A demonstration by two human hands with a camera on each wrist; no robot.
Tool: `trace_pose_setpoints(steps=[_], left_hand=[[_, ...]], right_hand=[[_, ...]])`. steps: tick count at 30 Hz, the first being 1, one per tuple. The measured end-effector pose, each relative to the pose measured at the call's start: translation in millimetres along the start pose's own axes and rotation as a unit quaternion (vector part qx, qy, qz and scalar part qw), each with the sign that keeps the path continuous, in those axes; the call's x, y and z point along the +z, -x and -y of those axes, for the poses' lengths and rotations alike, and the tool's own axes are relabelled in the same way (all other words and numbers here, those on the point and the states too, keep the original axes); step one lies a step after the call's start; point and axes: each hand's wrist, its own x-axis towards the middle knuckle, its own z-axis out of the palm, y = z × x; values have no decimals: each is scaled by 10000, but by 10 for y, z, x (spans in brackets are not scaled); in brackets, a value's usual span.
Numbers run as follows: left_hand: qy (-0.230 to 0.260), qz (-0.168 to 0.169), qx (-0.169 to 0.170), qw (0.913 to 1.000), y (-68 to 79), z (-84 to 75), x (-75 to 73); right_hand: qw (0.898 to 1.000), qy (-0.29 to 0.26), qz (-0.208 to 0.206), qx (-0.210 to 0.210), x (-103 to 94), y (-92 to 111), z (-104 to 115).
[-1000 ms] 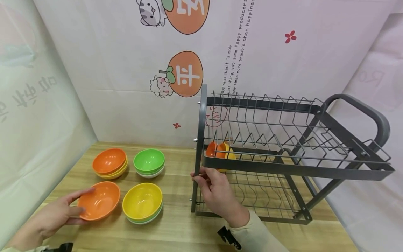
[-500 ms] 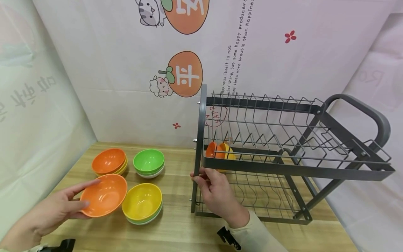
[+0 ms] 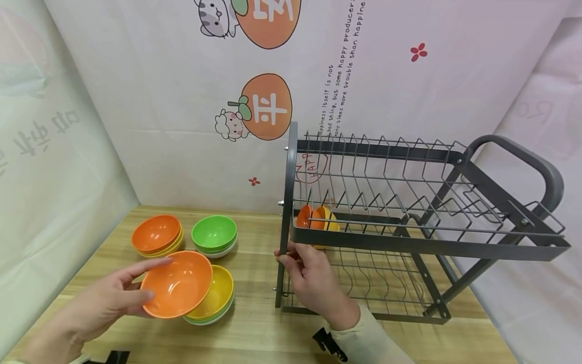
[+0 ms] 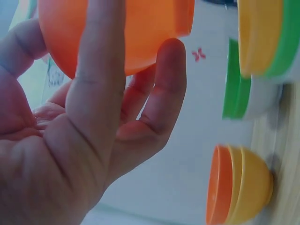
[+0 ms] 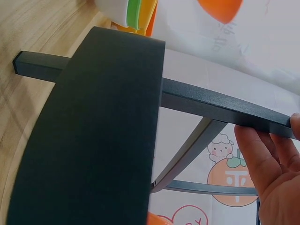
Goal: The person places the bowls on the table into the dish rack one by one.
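An orange bowl (image 3: 179, 285) is in my left hand (image 3: 102, 306), pinched at its left side and tilted. It hangs above the table and partly covers a yellow bowl (image 3: 223, 290), stacked on green and white ones. In the left wrist view, fingers curve round the underside of the orange bowl (image 4: 145, 33). My right hand (image 3: 318, 283) grips the left upright of a dark grey two-tier dish rack (image 3: 409, 245). Thumb and fingers meet that bar in the right wrist view. Orange bowls (image 3: 318, 218) and a yellow bowl (image 3: 334, 226) stand on edge inside the rack's lower tier, at its left end.
Behind the left hand stands a stack topped by an orange bowl (image 3: 156, 234), with yellow below. Beside it is a stack of green bowls (image 3: 213, 231) over white. A printed white cloth (image 3: 182, 151) hangs behind the wooden table (image 3: 259, 333).
My left hand has lifted the orange bowl off the table and carried it rightward, over the edge of the yellow stack. The right hand has stayed on the rack's upright.
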Motion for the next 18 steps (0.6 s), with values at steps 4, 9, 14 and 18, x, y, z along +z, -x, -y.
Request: trace_pose_setpoints(steps=[4, 9, 14, 18], left_hand=[[-98, -68, -25, 9999, -80, 8, 169], [-213, -174, -81, 9996, -217, 28, 363], [-323, -172, -240, 9990, -367, 33, 534], [-425, -121, -295, 9986, -453, 40, 646]], right_hand=[[10000, -2, 41, -2, 1, 2, -3], [10000, 12, -12, -31, -2, 4, 2], [10000, 33, -26, -7, 5, 10, -2], [10000, 38, 19, 49, 18, 16, -5]])
